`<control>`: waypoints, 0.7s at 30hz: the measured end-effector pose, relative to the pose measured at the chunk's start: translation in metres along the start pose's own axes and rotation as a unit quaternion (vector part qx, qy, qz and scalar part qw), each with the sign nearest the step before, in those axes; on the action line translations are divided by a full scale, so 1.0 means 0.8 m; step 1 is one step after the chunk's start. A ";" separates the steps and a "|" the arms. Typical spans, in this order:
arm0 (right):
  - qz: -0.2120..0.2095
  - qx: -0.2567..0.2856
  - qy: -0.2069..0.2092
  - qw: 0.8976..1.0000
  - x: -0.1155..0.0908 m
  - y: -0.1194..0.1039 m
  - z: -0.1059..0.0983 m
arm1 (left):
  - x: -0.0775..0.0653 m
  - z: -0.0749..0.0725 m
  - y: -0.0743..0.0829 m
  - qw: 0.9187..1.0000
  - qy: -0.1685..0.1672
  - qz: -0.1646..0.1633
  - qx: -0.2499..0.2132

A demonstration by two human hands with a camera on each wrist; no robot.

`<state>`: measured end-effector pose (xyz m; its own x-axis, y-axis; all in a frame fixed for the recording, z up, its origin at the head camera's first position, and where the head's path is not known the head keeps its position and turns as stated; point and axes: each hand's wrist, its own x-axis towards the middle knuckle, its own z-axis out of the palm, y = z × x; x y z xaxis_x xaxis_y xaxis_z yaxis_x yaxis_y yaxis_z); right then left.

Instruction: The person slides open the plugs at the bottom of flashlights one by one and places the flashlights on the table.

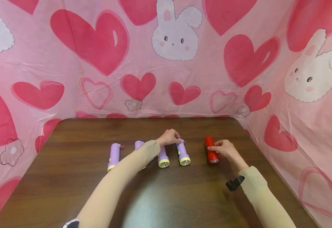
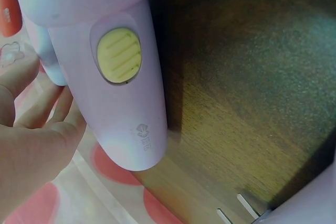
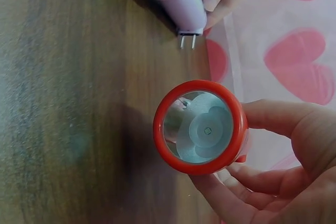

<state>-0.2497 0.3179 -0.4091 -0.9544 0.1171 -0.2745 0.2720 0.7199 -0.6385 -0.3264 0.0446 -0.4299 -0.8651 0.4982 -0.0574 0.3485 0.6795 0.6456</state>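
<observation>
At the rightmost purple flashlight, my left hand pinches the tail end with thumb and fingers. That flashlight has a yellow rim and two metal prongs showing in the right wrist view. My right hand grips a red flashlight from the right side. Its round lens faces the camera in the right wrist view, fingers and thumb on either side of the body. Another purple flashlight, with a yellow switch, fills the front of the left wrist view and partly hides the left hand.
More purple flashlights lie in a row to the left, among them one at the far left and one partly behind my left forearm. They rest on a brown wooden table. Pink heart-patterned cloth hangs around its back and sides.
</observation>
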 end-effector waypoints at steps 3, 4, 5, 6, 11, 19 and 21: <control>-0.005 0.004 0.005 1.000 0.000 -0.004 -0.001 | 0.000 -0.001 0.000 1.000 0.001 0.001 0.001; -0.007 0.004 0.005 1.000 0.000 -0.005 -0.001 | 0.000 -0.001 0.000 1.000 0.002 0.000 0.001; -0.009 0.004 0.005 1.000 0.000 -0.006 -0.001 | 0.000 -0.001 0.000 1.000 0.002 0.000 0.002; -0.009 0.005 0.005 1.000 -0.001 -0.007 -0.001 | 0.000 -0.001 0.000 1.000 0.003 -0.001 0.002; -0.014 0.004 0.004 1.000 -0.004 -0.012 -0.002 | 0.001 0.000 0.000 1.000 0.003 0.000 0.001; -0.033 0.003 0.015 0.999 -0.010 -0.021 -0.004 | -0.002 -0.003 0.001 1.000 0.013 0.004 -0.005; -0.039 0.005 0.017 0.999 -0.011 -0.023 -0.004 | -0.003 -0.005 0.002 1.000 0.021 0.003 -0.013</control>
<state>-0.2470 0.3059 -0.3923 -0.9763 0.0841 -0.1993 0.1976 0.7210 -0.6641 -0.3255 0.0425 -0.4258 -0.8775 0.4791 -0.0215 0.3449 0.6616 0.6658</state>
